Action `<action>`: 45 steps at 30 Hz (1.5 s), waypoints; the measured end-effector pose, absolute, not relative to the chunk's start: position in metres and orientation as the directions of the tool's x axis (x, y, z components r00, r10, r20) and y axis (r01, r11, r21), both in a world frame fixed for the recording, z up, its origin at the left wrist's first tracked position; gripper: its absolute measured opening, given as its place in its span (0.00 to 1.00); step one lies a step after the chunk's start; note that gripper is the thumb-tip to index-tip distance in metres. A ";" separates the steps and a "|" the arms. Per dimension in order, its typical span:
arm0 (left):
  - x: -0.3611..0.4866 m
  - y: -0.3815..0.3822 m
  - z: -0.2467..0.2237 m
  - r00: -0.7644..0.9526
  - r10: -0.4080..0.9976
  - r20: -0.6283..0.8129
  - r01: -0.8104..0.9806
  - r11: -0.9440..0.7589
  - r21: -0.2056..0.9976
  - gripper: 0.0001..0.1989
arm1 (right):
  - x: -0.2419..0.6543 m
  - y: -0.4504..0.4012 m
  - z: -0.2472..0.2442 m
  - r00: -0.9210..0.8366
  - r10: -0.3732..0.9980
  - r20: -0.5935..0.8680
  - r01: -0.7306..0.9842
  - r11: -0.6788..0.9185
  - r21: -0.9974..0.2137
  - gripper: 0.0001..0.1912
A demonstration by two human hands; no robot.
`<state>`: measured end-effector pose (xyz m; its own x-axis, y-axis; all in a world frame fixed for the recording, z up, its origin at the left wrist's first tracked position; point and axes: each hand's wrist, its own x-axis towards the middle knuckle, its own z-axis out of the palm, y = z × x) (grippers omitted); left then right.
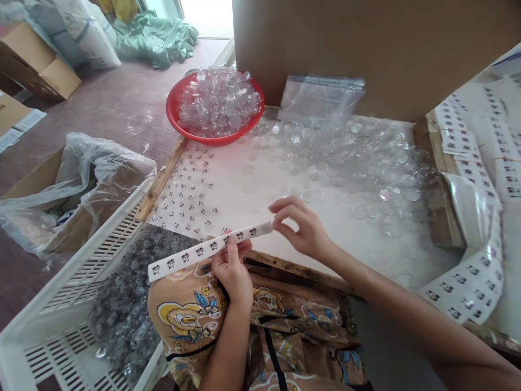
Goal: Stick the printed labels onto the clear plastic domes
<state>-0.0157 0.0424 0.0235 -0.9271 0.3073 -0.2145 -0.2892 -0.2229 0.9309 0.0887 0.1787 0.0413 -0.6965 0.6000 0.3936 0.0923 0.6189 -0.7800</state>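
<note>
A narrow white sticker strip (199, 251) printed with small black-and-white panda figures slants across my lap. My left hand (234, 271) grips it from below, thumb pressed on top near the strip's right half. At the right end of the strip, the thumb and index fingertips of my right hand (303, 228) come together, with the other fingers raised. Whether a loose sticker sits between those fingertips is too small to see. Behind the strip, clear round pieces bearing panda prints (195, 184) lie on the left side of a white wood-edged table (260, 190).
Many plain clear round pieces (350, 157) spread over the table's right and back. A red basin (215, 140) heaped with more stands at back left. A white crate (93, 250) holds clear pieces by my left leg. Sticker sheets (468, 277) lie right; a cardboard panel (366, 43) stands behind.
</note>
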 end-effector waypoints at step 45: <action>-0.018 0.034 0.007 -0.894 0.381 -0.235 -0.330 -0.205 0.922 0.17 | 0.074 0.173 0.048 -0.897 0.388 0.210 0.116 0.666 -0.737 0.06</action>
<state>-0.0176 0.0336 0.0071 -0.8944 0.3807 -0.2349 -0.3295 -0.2055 0.9215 0.0740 0.1728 0.0483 -0.8975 0.3879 0.2100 0.1156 0.6662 -0.7367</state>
